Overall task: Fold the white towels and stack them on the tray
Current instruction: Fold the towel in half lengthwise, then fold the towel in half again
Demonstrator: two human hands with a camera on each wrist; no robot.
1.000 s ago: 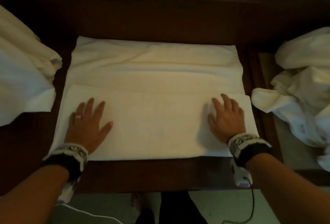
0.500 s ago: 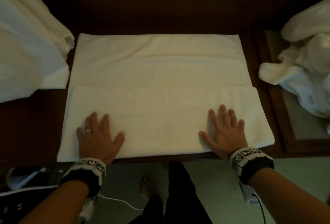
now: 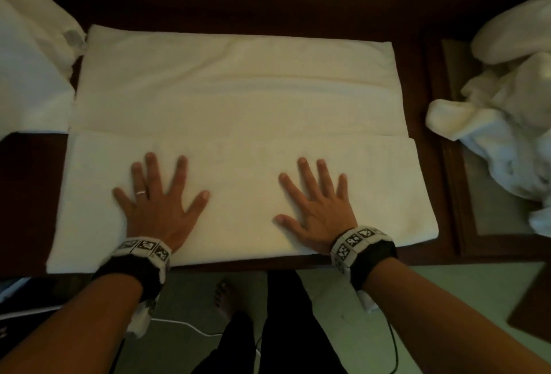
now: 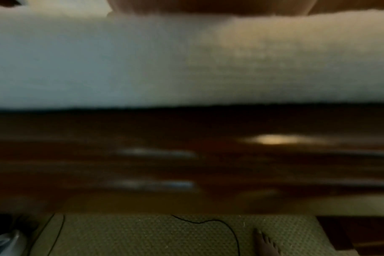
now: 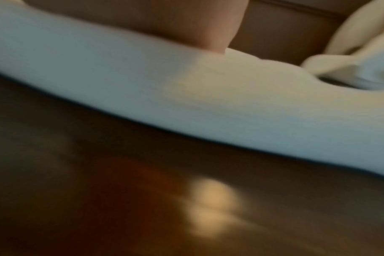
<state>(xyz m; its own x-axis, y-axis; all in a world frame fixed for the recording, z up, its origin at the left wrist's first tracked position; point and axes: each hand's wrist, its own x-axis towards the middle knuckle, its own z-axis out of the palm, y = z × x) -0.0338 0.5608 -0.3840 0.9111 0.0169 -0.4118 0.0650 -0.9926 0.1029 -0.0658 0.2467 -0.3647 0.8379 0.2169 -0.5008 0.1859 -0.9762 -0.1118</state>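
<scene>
Bench (image 3: 29, 189): dark wood, carries all. Towel (image 3: 238, 99): white, laid flat mid-bench, near strip folded over; likely soft, limp, light, best taken by the corners. Loose towels (image 3: 507, 123): heaped at right. Left hand (image 3: 158, 209), right hand (image 3: 319, 212): fingers spread flat, pressing the folded strip.

I have both palms flat, fingers spread, on the folded white towel (image 3: 238, 195): left hand (image 3: 158, 209) at 7 o'clock, right hand (image 3: 320, 212) at 5. Between them the towel's top lies bare, so either hand can slide inward. At 12 the dark table (image 3: 268, 1) is open past the towel's far edge. At 9 to 10 a white cloth pile (image 3: 29, 75) touches the towel's corner. At 2 to 3 crumpled towels (image 3: 507, 135) fill the tray (image 3: 453, 195), leaving a narrow dark strip beside the folded one.
</scene>
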